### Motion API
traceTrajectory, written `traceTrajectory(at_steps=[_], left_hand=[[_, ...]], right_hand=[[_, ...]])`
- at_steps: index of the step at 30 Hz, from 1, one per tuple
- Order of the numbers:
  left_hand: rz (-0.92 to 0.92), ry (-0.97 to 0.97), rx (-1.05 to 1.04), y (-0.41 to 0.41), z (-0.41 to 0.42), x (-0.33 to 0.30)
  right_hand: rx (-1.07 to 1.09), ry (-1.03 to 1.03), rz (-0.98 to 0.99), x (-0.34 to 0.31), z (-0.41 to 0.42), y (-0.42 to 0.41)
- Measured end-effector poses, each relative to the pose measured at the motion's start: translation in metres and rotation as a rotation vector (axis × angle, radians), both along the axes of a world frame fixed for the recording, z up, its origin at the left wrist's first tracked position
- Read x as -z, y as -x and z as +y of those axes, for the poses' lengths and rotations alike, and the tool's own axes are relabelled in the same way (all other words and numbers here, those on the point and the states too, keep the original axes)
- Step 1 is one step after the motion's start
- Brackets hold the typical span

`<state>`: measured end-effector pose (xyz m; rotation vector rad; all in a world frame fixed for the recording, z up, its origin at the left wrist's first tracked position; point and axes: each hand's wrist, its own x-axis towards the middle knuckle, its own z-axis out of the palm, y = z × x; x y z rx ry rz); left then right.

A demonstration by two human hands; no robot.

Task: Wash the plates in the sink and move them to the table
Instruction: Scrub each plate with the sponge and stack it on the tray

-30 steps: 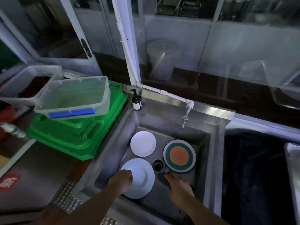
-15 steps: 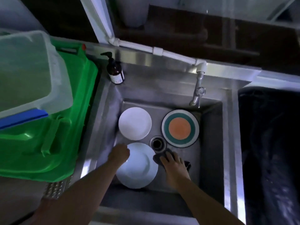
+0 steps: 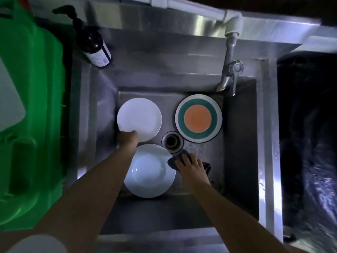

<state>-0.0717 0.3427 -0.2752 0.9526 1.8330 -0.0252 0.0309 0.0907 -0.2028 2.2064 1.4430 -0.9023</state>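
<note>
Three plates lie flat in the steel sink. A small white plate sits at the back left, a plate with an orange centre and a green ring at the back right, and a larger white deep plate at the front. My left hand grips the near edge of the small white plate. My right hand rests with spread fingers on a dark cloth on the sink floor, just right of the deep plate.
A drain opens between the plates. The tap overhangs the back right of the basin. A dark pump bottle stands on the back left ledge. Green crates are stacked to the left; a dark basin lies to the right.
My left hand has moved from the edge of the deep plate back to the small white plate. The camera has come closer and tilted down. My right hand stays on the cloth.
</note>
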Motion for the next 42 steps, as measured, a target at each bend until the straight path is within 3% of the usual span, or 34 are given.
traceTrajectory(at_steps=[4, 7, 11, 16, 21, 29, 31, 38, 42], left_hand=[[-0.072, 0.003, -0.202, 0.0, 0.002, 0.003], [-0.235, 0.064, -0.375, 0.007, 0.008, 0.02], [-0.208, 0.115, -0.489, 0.043, 0.024, 0.119], [-0.327, 0.176, -0.512, 0.008, 0.01, 0.015], [-0.503, 0.207, -0.481, 0.002, -0.003, -0.003], [-0.49, 0.138, -0.38, -0.003, -0.049, -0.054], [-0.426, 0.063, -0.274, -0.004, -0.071, -0.073], [-0.182, -0.434, 0.493, 0.006, -0.164, -0.149], [-0.207, -0.649, 0.68, 0.008, -0.22, -0.195]], right_hand=[[0.026, 0.012, 0.012, 0.003, 0.0, 0.0], [0.036, 0.007, 0.022, 0.004, -0.002, 0.001], [0.028, -0.001, 0.013, 0.006, -0.01, 0.0], [0.029, -0.053, 0.059, 0.008, -0.021, -0.003], [0.047, -0.091, 0.06, 0.003, -0.042, -0.002], [0.181, -0.033, 0.065, -0.029, -0.089, -0.002], [0.209, -0.069, 0.07, -0.041, -0.099, -0.004], [0.244, -0.248, 0.071, -0.089, -0.149, -0.026], [0.223, -0.307, 0.089, -0.117, -0.179, -0.035]])
